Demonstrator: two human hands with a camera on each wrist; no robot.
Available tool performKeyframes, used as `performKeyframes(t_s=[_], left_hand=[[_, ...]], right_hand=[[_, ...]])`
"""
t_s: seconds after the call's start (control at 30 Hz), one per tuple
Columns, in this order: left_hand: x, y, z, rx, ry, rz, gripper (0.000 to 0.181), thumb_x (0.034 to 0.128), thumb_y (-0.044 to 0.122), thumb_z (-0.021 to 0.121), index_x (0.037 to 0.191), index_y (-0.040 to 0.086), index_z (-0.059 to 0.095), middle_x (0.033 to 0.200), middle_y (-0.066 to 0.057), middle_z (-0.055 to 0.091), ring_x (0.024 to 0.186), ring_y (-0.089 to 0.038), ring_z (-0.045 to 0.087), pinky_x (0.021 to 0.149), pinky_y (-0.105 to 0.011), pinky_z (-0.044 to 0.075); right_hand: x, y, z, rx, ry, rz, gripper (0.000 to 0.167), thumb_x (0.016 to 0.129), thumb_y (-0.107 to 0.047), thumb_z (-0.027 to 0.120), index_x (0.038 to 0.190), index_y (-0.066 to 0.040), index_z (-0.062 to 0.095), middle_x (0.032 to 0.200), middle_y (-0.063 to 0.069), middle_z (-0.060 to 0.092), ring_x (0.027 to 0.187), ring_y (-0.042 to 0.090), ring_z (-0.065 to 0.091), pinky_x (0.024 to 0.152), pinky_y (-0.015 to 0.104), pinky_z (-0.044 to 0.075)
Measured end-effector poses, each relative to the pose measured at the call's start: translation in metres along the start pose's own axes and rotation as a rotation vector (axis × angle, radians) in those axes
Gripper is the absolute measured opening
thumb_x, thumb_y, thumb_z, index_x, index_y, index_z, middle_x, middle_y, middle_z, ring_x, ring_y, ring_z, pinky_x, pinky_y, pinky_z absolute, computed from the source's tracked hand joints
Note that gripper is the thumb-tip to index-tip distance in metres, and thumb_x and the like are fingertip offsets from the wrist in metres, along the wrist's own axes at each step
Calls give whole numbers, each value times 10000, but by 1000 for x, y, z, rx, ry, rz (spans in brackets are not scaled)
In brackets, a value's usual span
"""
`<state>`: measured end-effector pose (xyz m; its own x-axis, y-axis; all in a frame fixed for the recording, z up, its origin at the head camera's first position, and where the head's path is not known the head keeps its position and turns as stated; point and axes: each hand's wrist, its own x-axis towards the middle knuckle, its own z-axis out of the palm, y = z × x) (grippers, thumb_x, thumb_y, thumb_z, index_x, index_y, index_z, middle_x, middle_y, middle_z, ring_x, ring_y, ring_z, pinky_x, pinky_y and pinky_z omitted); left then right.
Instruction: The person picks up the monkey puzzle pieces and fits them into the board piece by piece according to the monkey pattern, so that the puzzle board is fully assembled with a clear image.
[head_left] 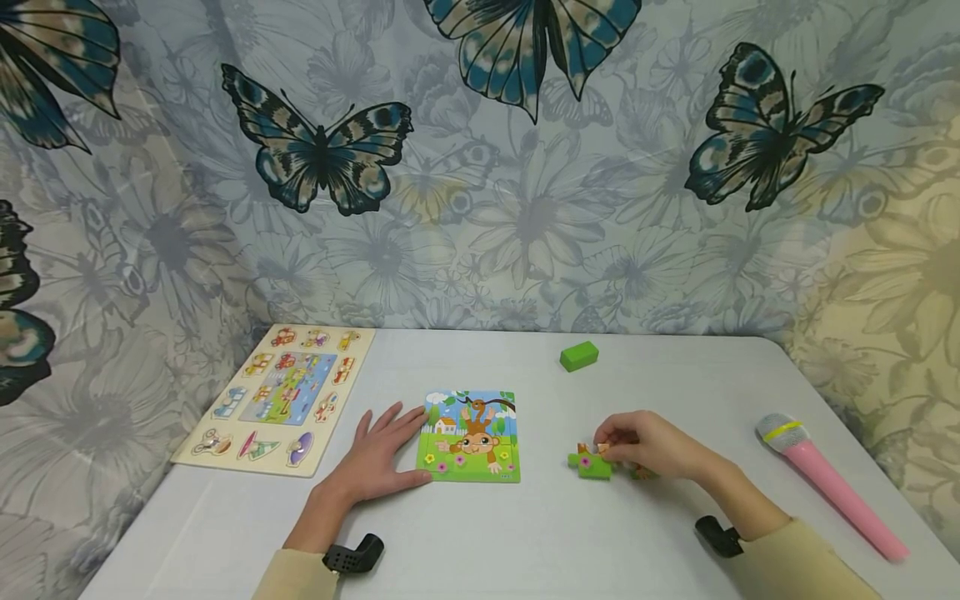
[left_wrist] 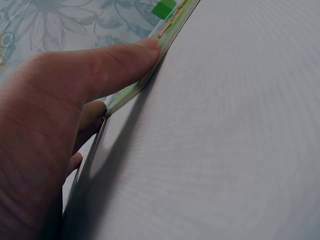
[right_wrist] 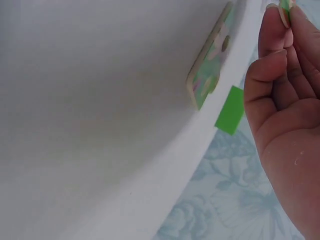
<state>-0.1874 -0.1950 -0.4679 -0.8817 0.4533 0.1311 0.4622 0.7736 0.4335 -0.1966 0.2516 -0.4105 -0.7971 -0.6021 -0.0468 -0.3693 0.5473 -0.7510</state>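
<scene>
A square jigsaw puzzle (head_left: 468, 437) with a monkey picture lies on the white table. Along its left side my left hand (head_left: 378, 457) rests with fingers spread, the thumb touching the lower left corner and the index finger near the upper one. In the left wrist view the thumb lies on the puzzle's edge (left_wrist: 142, 82). Right of the puzzle, my right hand (head_left: 648, 444) pinches a small jigsaw piece (right_wrist: 285, 11) between thumb and fingertip. Beneath that hand lie green jigsaw pieces (head_left: 594, 467), partly hidden by it.
A green block (head_left: 579, 357) sits towards the back of the table (head_left: 480, 542). At the left lies a large cream picture board (head_left: 217, 417). A pink microphone (head_left: 840, 492) lies at the right. Butterfly-patterned cloth (head_left: 525, 250) hangs behind the table.
</scene>
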Motion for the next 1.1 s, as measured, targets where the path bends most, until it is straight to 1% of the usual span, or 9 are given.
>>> performKeyframes(t_s=[0.2, 0.3, 0.4, 0.6, 0.7, 0.9, 1.1], left_hand=[[0, 0, 0, 2, 5, 5, 897, 819, 638, 682, 1526, 125, 476, 1584, -9, 405, 1503, -343, 211, 1137, -687, 39], [0, -1, 1, 3, 7, 4, 898, 821, 645, 677, 1526, 127, 475, 1585, -9, 404, 1504, -341, 211, 1137, -686, 39], [0, -1, 1, -1, 10, 8, 897, 823, 642, 679, 1527, 125, 474, 1586, -13, 403, 1503, -344, 212, 1136, -685, 40], [0, 0, 0, 4, 11, 12, 896, 821, 637, 684, 1524, 121, 477, 1584, -17, 406, 1500, -351, 216, 1135, -689, 42], [1, 0, 0, 7, 7, 9, 897, 821, 638, 684, 1524, 121, 476, 1585, -15, 405, 1502, -350, 212, 1135, -688, 41], [0, 0, 0, -2, 0, 0, 898, 823, 633, 685, 1528, 120, 470, 1588, -17, 400, 1504, -351, 204, 1136, -687, 33], [0, 0, 1, 1, -1, -1, 899, 824, 629, 685, 1533, 123, 462, 1591, -13, 395, 1504, -350, 203, 1139, -681, 30]], right_hand=[[10, -4, 1, 32, 11, -10, 120, 970, -131, 690, 1053, -45, 698, 897, -20, 661, 758, 105, 586, 645, 245, 497], [18, -6, 3, 29, 20, -19, 126, 965, -124, 695, 1053, -33, 699, 885, -18, 660, 759, 115, 596, 663, 249, 501], [27, -8, 7, 36, 24, -21, 129, 960, -111, 698, 1055, -23, 698, 885, -9, 661, 783, 142, 619, 710, 259, 515], [45, -17, 16, 86, 21, -3, 143, 968, -86, 682, 1078, 5, 691, 894, 19, 663, 795, 231, 629, 713, 294, 530], [56, -23, 21, 99, 22, -3, 138, 964, -69, 682, 1075, 13, 691, 889, 22, 663, 794, 231, 631, 711, 296, 532], [76, -30, 33, 106, 9, -49, 100, 951, -58, 698, 1041, -17, 698, 871, 9, 664, 776, 196, 641, 711, 308, 543], [92, -37, 45, 85, -14, -80, 100, 940, -57, 713, 1035, -27, 703, 891, -24, 666, 779, 129, 626, 715, 266, 524]])
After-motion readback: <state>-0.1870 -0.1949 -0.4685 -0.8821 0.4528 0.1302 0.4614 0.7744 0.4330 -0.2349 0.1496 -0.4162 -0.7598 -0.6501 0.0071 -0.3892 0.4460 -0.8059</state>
